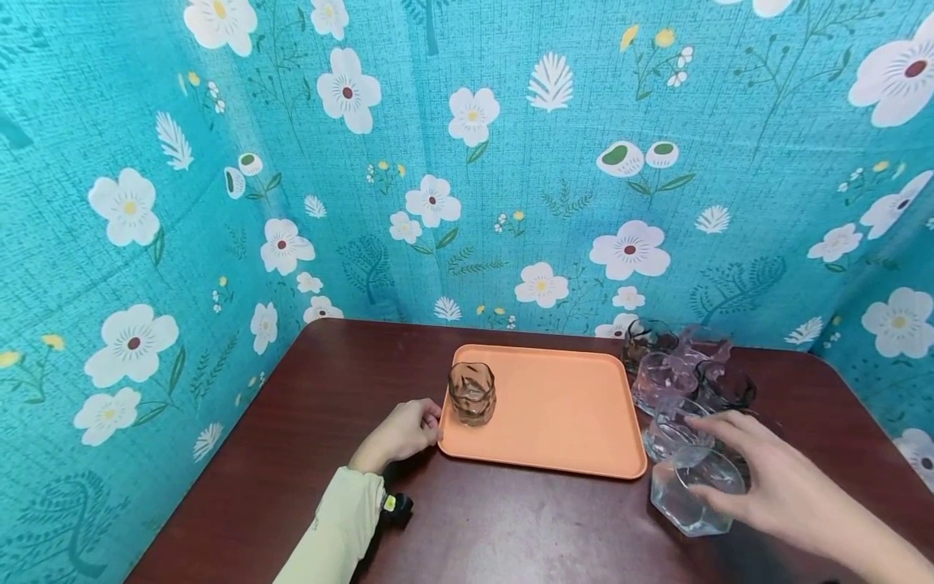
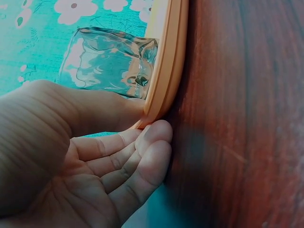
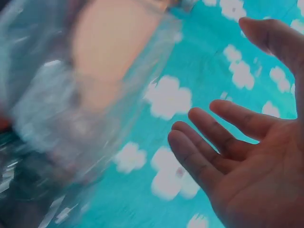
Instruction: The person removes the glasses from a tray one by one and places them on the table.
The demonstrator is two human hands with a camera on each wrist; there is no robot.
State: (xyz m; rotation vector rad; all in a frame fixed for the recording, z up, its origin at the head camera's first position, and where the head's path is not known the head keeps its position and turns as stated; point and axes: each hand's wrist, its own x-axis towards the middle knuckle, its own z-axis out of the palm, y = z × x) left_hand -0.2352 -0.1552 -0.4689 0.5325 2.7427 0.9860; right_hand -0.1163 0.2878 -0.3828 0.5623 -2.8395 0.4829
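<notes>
An orange tray lies on the dark wooden table. My left hand pinches its left edge, thumb over the rim and curled fingers against the outer side. Just inside that edge, a brown tinted glass stands on the tray. My right hand is spread beside a clear glass with a hexagonal base, at the tray's right front corner. In the right wrist view, the fingers stand apart from the blurred clear glass.
Behind the nearest clear glass, more glasses crowd the tray's right side: another clear one, pinkish ones and dark ones. A teal flowered cloth hangs behind the table and along its sides.
</notes>
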